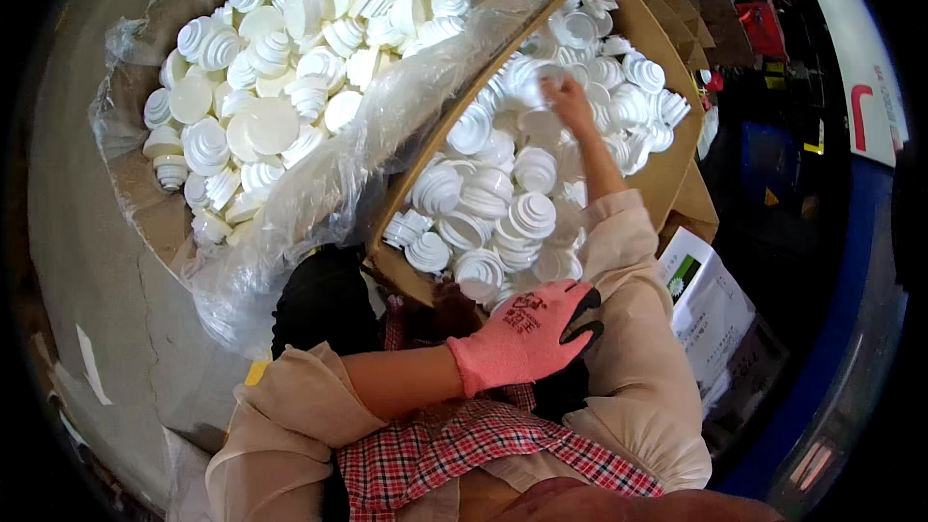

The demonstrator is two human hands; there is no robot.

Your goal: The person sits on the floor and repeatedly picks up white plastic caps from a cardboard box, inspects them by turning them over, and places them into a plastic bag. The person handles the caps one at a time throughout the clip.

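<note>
My left hand [525, 337] wears a pink work glove with dark-coated fingertips and printed writing on its back. It hovers over my lap, beside my right sleeve, with thumb and fingers apart and nothing visible between them. My bare right hand [570, 103] reaches into a cardboard box [413, 192] of white stepped, ribbed plastic parts [533, 216]. Motion blurs its fingers against a white part, so whether they grip it cannot be told. To the left, a second cardboard box [138, 214] holds more of these white parts [270, 123].
Clear plastic liner [341, 181] drapes over the left box's rim, next to the right box's wall. A white carton [707, 312] bearing writing stands at right. Concrete floor [87, 181] runs along the left. A blue edge [848, 290] curves down the far right.
</note>
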